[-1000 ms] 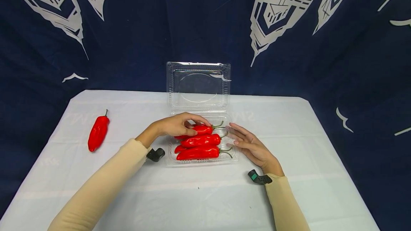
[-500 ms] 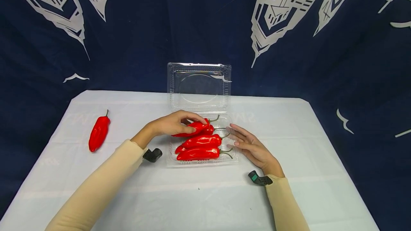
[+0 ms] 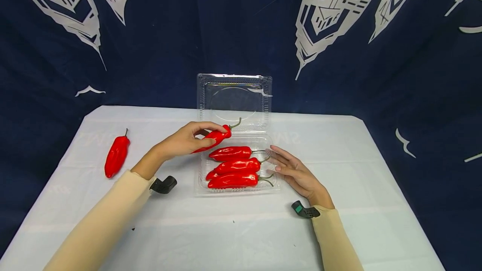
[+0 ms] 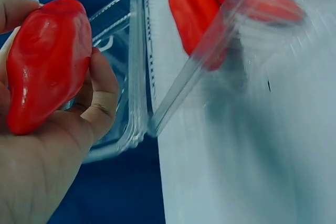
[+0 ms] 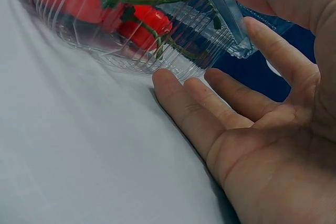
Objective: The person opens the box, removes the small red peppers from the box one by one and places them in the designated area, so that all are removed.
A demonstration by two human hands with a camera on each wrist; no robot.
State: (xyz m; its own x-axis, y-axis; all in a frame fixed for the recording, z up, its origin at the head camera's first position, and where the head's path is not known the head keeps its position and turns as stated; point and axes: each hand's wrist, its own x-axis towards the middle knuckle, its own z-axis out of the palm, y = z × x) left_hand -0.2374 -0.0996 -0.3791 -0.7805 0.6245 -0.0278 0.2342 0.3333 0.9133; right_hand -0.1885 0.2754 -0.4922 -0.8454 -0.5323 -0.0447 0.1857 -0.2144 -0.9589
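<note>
My left hand (image 3: 184, 139) holds a red chili pepper (image 3: 219, 136) over the back left of a clear plastic clamshell box (image 3: 276, 188). Fingers and thumb are curled round the pepper's body, and its green stem points up to the right. In the left wrist view the same pepper (image 4: 50, 61) lies across the palm side of the fingers. Several more red peppers (image 3: 235, 180) lie in the box, stems to the right. Beside the box's right wall is my right hand (image 3: 299, 177), fingers extended; in the right wrist view its fingertips (image 5: 167, 80) are at the ribbed wall.
The box's clear lid (image 3: 234, 99) stands raised at the back, against the dark blue printed cloth (image 3: 158, 45). Another red pepper (image 3: 117, 156) lies by itself on the left of the white table (image 3: 233, 237).
My left hand has lifted a pepper out of the box's back part and moved it up and to the left. The right hand stays at the box's right side.
</note>
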